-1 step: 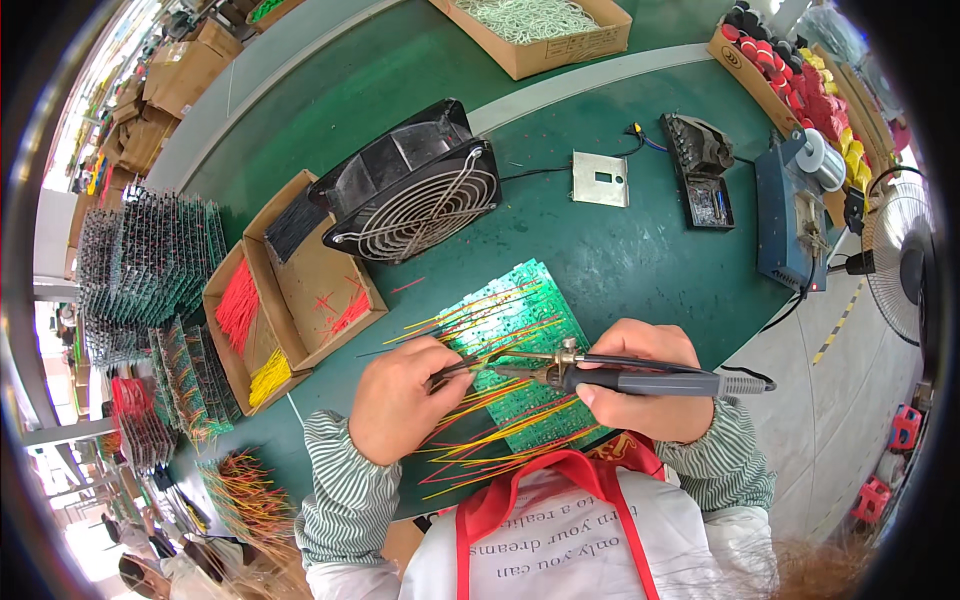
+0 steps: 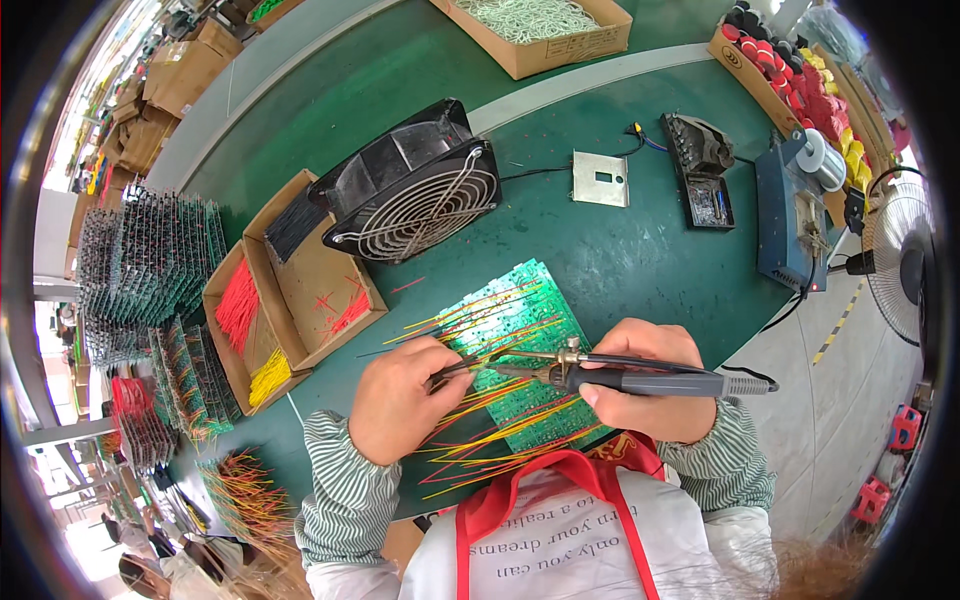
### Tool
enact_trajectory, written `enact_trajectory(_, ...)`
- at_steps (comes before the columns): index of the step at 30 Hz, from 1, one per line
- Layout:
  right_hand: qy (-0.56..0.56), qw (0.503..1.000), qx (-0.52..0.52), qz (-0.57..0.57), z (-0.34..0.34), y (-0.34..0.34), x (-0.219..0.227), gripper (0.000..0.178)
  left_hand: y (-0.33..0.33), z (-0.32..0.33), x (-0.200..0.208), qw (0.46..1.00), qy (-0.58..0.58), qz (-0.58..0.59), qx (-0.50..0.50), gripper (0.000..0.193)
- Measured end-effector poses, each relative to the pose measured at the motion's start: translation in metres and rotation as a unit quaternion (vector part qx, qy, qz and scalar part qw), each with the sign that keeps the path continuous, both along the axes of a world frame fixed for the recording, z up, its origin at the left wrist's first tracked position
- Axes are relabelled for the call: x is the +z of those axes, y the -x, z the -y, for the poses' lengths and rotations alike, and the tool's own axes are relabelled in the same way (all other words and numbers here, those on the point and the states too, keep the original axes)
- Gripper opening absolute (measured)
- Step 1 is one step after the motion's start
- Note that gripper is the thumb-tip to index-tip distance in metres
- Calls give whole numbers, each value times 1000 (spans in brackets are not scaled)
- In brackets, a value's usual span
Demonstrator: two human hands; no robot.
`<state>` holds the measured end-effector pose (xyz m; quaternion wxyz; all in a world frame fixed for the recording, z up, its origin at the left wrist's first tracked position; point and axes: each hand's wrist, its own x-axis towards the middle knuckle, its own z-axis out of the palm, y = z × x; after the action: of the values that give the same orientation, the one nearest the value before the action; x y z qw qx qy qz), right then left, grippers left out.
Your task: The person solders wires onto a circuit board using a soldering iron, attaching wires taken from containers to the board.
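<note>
A green circuit board (image 2: 545, 300) lies on the green table in front of me, with several yellow, orange and red wires sticking out of it. My right hand (image 2: 650, 395) grips a grey-handled soldering iron (image 2: 655, 382) held sideways, its metal tip pointing left over the board. My left hand (image 2: 395, 400) pinches a thin dark wire (image 2: 455, 368) at the board's left edge, right next to the iron's tip. I wear striped sleeves and a red apron.
A black fan (image 2: 415, 190) stands behind the board, beside a cardboard box (image 2: 310, 285) of red, yellow and black wires. At the back right are a metal plate (image 2: 600, 178), a black iron stand (image 2: 700, 170) and a blue station (image 2: 790, 215). Racks of boards (image 2: 140, 270) fill the left.
</note>
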<state>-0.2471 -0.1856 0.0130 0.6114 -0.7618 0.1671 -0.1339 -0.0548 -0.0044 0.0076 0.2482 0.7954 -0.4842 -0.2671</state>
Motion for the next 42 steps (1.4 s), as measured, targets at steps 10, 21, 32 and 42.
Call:
enact_trajectory(10,9,999,-39,4,6,16,6,15,-8,-18,25,960,64,238,133,10)
enact_trajectory(21,-14,998,-59,-5,8,18,3,14,19,15,-1,998,27,59,19,13)
enact_trajectory(32,-16,999,-47,-3,10,12,1,16,15,18,-1,998,30,46,2,13)
enact_trajectory(42,-12,997,-77,-1,16,25,8,15,-1,8,19,934,110,313,134,8)
